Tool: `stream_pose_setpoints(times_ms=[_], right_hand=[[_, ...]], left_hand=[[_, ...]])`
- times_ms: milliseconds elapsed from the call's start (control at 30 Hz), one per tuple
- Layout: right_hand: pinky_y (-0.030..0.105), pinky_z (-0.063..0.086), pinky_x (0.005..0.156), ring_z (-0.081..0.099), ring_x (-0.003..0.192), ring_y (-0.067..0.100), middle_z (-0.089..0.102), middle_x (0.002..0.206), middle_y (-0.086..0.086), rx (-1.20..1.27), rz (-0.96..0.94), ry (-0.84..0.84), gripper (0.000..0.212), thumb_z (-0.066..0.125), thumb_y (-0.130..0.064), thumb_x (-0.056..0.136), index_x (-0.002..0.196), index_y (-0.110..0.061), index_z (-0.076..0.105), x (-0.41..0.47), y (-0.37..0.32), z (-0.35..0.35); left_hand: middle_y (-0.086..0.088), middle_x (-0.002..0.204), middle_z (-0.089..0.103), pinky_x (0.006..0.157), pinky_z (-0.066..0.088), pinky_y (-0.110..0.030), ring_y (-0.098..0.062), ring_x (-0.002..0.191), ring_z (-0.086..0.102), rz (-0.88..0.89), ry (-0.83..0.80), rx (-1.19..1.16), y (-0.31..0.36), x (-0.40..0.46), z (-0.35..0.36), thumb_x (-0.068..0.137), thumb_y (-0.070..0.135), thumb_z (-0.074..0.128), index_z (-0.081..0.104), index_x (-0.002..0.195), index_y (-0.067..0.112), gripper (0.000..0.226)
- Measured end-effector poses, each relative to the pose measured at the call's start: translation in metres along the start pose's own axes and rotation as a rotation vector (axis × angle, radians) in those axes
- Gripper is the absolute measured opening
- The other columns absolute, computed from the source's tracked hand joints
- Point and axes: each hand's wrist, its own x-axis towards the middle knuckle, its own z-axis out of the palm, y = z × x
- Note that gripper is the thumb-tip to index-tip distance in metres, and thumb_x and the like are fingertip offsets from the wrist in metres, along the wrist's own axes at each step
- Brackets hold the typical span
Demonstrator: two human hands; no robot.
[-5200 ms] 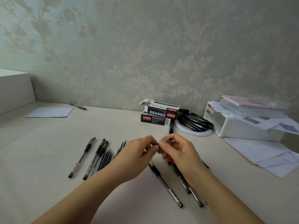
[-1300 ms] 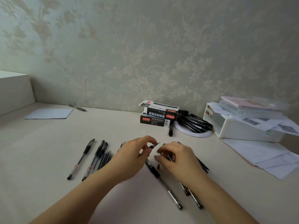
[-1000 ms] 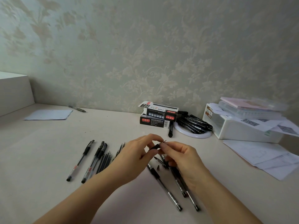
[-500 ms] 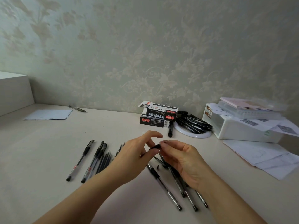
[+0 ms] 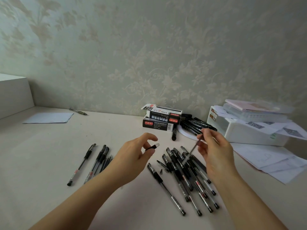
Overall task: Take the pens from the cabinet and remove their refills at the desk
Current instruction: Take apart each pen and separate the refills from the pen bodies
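While the tip [image 5: 152, 146] is pinched by the left hand [image 5: 132, 156], the refill [image 5: 192, 149] is gripped by the right hand [image 5: 214, 151]; setting down at nine o'clock is judged next.

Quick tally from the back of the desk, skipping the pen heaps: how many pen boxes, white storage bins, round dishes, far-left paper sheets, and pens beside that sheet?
Pen boxes: 2, stacked
White storage bin: 1
Round white dish: 1
Far-left paper sheet: 1
Pen beside that sheet: 1
Total: 6
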Motion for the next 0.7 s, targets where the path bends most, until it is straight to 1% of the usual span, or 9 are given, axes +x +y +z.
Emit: stream_pose_setpoints(times_ms=[67,133,167,233,300,367,467,600,700], right_hand=[[0.027,0.052,0.062,0.062,0.065,0.007,0.072,0.071,-0.008,-0.322,-0.154,-0.025,0.008,0.065,-0.028,0.093,0.091,-0.025,0.072,0.007,0.003,-0.008],[0.023,0.05,0.063,0.064,0.067,0.007,0.07,0.069,-0.008,-0.641,-0.315,-0.062,0.007,0.068,-0.028,0.091,0.084,-0.029,0.071,0.011,0.008,-0.014],[0.018,0.046,0.061,0.065,0.068,0.006,0.069,0.069,-0.009,-0.752,-0.376,-0.07,0.007,0.07,-0.027,0.089,0.083,-0.029,0.071,0.012,0.011,-0.016],[0.014,0.041,0.058,0.063,0.066,0.003,0.067,0.07,-0.012,-0.896,-0.443,-0.097,0.003,0.072,-0.025,0.088,0.086,-0.025,0.075,0.013,0.018,-0.019],[0.013,0.04,0.057,0.06,0.064,-0.002,0.064,0.067,-0.015,-0.997,-0.469,-0.14,0.005,0.074,-0.024,0.087,0.086,-0.02,0.077,0.013,0.025,-0.019],[0.012,0.038,0.054,0.057,0.062,-0.005,0.061,0.064,-0.016,-1.078,-0.485,-0.169,0.005,0.075,-0.023,0.086,0.085,-0.019,0.078,0.014,0.03,-0.019],[0.01,0.033,0.052,0.053,0.06,-0.006,0.057,0.063,-0.016,-1.147,-0.482,-0.173,0.005,0.077,-0.023,0.084,0.087,-0.019,0.077,0.016,0.033,-0.02],[0.011,0.033,0.053,0.052,0.061,-0.004,0.059,0.069,-0.012,-1.181,-0.46,-0.183,0.012,0.077,-0.022,0.084,0.095,-0.018,0.076,0.018,0.036,-0.022],[0.012,0.036,0.055,0.054,0.063,-0.002,0.063,0.074,-0.011,-1.187,-0.445,-0.186,0.013,0.075,-0.023,0.085,0.097,-0.019,0.075,0.018,0.036,-0.022]], left_hand=[[0.016,0.082,0.059,0.057,0.037,-0.012,-0.002,0.057,0.051,-0.055,0.036,0.041,-0.003,0.001,-0.004,0.096,0.023,0.054,0.054,0.111,0.033,0.019],[0.014,0.081,0.062,0.059,0.037,-0.013,0.0,0.063,0.052,-0.12,0.09,0.097,-0.007,0.002,-0.01,0.095,0.024,0.055,0.06,0.104,0.027,0.011],[0.011,0.082,0.064,0.062,0.04,-0.017,-0.003,0.067,0.054,-0.155,0.117,0.136,-0.01,0.002,-0.013,0.094,0.025,0.056,0.063,0.1,0.023,0.009],[0.003,0.082,0.068,0.07,0.047,-0.031,-0.017,0.074,0.057,-0.24,0.139,0.227,-0.016,0.003,-0.021,0.092,0.027,0.057,0.065,0.094,0.018,0.012],[-0.001,0.083,0.067,0.069,0.047,-0.032,-0.022,0.076,0.056,-0.319,0.11,0.324,-0.024,0.001,-0.03,0.09,0.027,0.058,0.065,0.09,0.017,0.013],[-0.001,0.085,0.066,0.07,0.048,-0.031,-0.023,0.079,0.058,-0.386,0.049,0.401,-0.031,-0.001,-0.037,0.089,0.028,0.058,0.065,0.089,0.016,0.014],[0.001,0.084,0.065,0.068,0.049,-0.03,-0.022,0.079,0.06,-0.44,-0.02,0.438,-0.037,-0.004,-0.039,0.088,0.03,0.058,0.065,0.088,0.015,0.016],[0.003,0.08,0.062,0.059,0.041,-0.026,-0.017,0.073,0.055,-0.407,-0.071,0.451,-0.031,-0.004,-0.031,0.081,0.034,0.065,0.063,0.084,0.015,0.019],[0.007,0.072,0.057,0.054,0.036,-0.024,-0.013,0.068,0.051,-0.361,-0.075,0.409,-0.027,-0.004,-0.022,0.077,0.034,0.066,0.055,0.074,0.02,0.018]])
